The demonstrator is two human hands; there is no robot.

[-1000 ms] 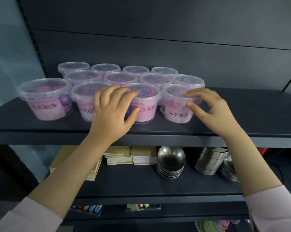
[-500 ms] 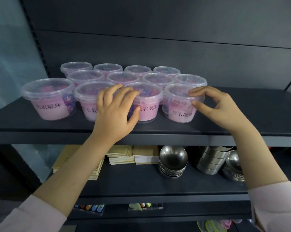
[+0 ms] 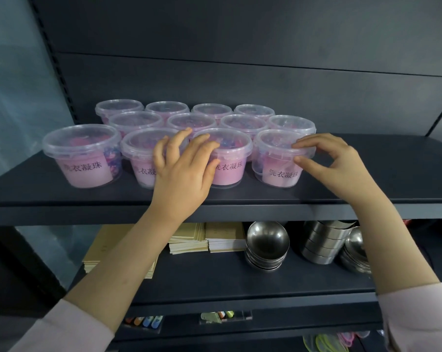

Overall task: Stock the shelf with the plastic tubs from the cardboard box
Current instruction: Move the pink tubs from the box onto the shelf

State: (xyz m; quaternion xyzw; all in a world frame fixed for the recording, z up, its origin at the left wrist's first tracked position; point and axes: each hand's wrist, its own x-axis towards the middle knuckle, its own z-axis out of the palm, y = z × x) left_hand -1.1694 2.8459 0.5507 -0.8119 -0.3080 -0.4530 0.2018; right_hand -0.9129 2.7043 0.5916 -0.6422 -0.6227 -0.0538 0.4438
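- The step in hand seems to be the straightening of the front row. The plastic tubs (image 3: 215, 120) already stand on the shelf (image 3: 382, 174) in three rows. The cardboard box is not in view.
- The left hand (image 3: 182, 171) lies with spread fingers over the lids of the two middle front tubs (image 3: 230, 171). Its grip is open and encloses nothing.
- The right hand (image 3: 339, 168) pinches the rightmost front tub (image 3: 278, 171) lightly, with the forefinger on the lid rim and the thumb on the wall.
- The next move, I judge, is a small push or turn to bring this tub in line, with its label to the front.
- The front row stands near the front edge (image 3: 62, 212) of the shelf, so a pull toward the person could tip a tub over it.
- Open shelf surface lies to the right of the tubs. The leftmost front tub (image 3: 85, 158) stands a little apart from its neighbour.
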